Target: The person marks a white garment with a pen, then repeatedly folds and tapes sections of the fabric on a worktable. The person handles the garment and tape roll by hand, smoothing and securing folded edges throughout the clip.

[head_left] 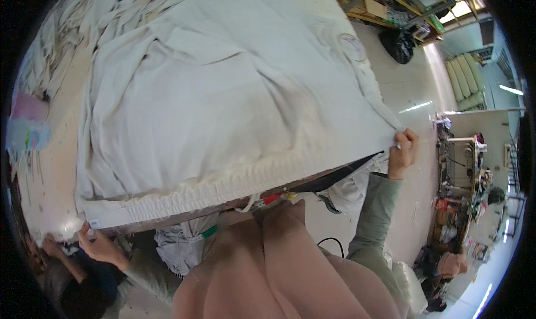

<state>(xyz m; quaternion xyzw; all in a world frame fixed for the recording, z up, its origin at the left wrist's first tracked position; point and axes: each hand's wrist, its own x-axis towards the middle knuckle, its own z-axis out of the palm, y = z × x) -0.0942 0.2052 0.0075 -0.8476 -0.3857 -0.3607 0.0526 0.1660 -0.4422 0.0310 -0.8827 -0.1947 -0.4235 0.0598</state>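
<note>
A large pale garment with a gathered elastic waistband lies spread in front of me, its waistband along the table's near edge. Low on the left, my left hand pinches the waistband's end, beside a small white label. Out to the right, my right hand is closed on the cloth's other corner, which it holds stretched past the table's side. Soft folds and creases run across the middle of the garment.
More crumpled pale cloth covers the table's far left. A pink and clear plastic bag lies on the tabletop. Another person's hand shows at lower left. White cloth hangs below the edge. A black bag and cluttered shelves stand right.
</note>
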